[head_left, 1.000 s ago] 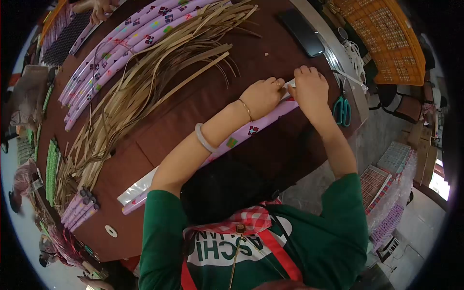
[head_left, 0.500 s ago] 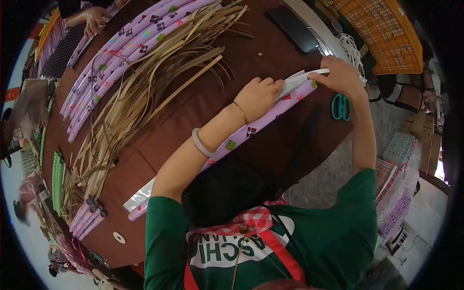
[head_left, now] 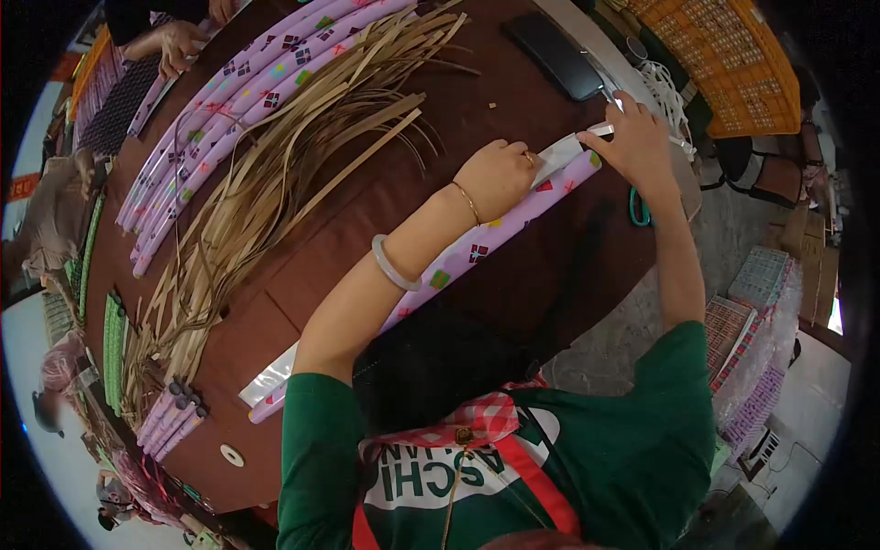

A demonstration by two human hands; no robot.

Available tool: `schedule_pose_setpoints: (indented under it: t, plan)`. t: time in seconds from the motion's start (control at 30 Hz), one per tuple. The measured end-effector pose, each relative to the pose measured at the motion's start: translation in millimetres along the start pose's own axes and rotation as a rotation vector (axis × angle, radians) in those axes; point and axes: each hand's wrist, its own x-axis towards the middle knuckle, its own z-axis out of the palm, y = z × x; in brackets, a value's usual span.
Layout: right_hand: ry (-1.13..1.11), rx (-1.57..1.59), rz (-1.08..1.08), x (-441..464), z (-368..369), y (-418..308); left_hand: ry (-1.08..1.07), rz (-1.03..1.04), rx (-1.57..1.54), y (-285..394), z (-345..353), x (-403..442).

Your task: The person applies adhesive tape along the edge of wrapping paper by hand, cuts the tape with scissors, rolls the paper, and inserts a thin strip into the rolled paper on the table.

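On the table (head_left: pixel 522 119), nearest lies the lilac tube (head_left: pixel 500 236), and the white strip (head_left: pixel 561 154) along its far side is best kept flat and evenly taut. The strip is covered by the curled left hand (head_left: pixel 500 183), its grip's closure hidden; farther out, it appears lightly pinched by the partly open right hand (head_left: pixel 642 142).

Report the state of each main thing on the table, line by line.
Purple tube: lying, partly hidden
White strip: alongside the tube, partly under the left hand
Phone: flat, upper face dark
Scissors: partly hidden; open or shut, cannot tell
Brown strips: loose, untied ends spread
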Motion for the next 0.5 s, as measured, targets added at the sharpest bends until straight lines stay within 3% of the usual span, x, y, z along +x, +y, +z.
schedule_pose_setpoints:
  t: [0.07,0.17,0.27,0.5]
  plan:
    - [0.111,-0.023,-0.002,-0.5,0.7,-4.5,0.034,-0.046,-0.085,-1.9,3.9,1.4]
    - [0.145,0.018,0.001,-1.4,4.4,-5.9,0.157,-0.072,-0.229,-2.7,5.7,1.0]
    - [0.169,0.059,0.000,-2.1,13.2,-5.0,0.150,-0.123,-0.304,-0.2,4.0,1.3]
    - [0.183,0.043,0.032,-4.1,16.5,-9.7,0.292,-0.165,-0.224,4.0,17.6,12.0]
